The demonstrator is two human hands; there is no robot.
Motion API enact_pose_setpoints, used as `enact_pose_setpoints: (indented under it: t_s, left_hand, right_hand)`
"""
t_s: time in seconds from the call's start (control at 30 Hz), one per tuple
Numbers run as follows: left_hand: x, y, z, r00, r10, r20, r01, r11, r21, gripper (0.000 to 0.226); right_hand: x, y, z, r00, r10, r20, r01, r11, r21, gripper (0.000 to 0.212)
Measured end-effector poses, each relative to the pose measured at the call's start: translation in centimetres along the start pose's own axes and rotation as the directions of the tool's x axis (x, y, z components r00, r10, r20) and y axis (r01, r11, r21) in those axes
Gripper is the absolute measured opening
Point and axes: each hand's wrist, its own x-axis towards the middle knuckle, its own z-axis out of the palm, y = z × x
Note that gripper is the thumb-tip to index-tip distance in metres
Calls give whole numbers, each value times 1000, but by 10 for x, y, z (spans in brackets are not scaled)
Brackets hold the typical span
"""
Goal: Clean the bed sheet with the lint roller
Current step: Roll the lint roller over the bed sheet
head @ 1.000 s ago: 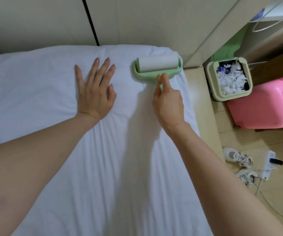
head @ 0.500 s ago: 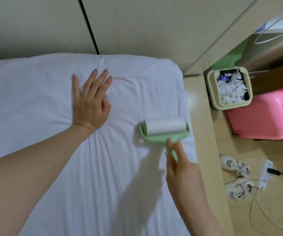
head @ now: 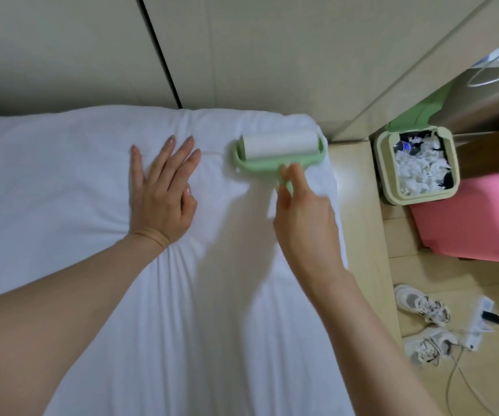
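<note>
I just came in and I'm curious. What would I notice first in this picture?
First, the green lint roller near the far right corner of the white bed sheet, its handle gripped by the right hand. The left hand lies flat on the sheet beside it, fingers spread. On the floor to the right, a bright pink plastic container sits next to a bin stuffed with white paper scraps.

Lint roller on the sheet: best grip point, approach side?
Take the green handle, coming from the near side, as the right hand does. It juts toward the person from mid-frame of the lint roller; the paper roll lies crosswise on the bed sheet and should turn free.
</note>
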Motion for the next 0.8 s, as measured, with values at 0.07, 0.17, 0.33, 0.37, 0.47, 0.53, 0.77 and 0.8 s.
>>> enact_pose_setpoints:
  t_s: [0.07,0.17,0.33,0.37,0.47,0.53,0.77,0.8]
  left_hand:
    - [0,0,0,1000,-4,-4,4,1000,2,52]
    - [1,1,0,1000,-5,-8,5,1000,5,51]
    - [0,-2,1,1000,-4,-9,4,1000,-4,52]
    - [0,-2,1,1000,-3,-21,2,1000,-12,52]
    - [0,-1,2,999,4,-53,-6,1000,-27,53]
    - [-1,-1,2,998,13,-67,-14,1000,-25,52]
    - [0,1,1,999,-20,-36,18,998,-52,52]
    - [0,1,1,999,-32,-31,30,998,-61,52]
  right_hand:
    - [-44,15,-3,994,61,96,-56,997,-58,36]
    - [-81,21,-5,979,117,167,-102,990,-100,40]
    - [-2,-4,1,1000,-2,-13,2,1000,-31,33]
    - [15,-12,1,999,-16,-40,15,1000,-16,32]
    - [40,-23,1,997,-12,-75,14,1000,19,30]
    - [23,-15,1,998,1,-56,-1,1000,1,30]
    - [-116,40,19,991,129,39,-127,991,-46,39]
    - [-110,39,21,992,122,25,-120,991,-63,39]
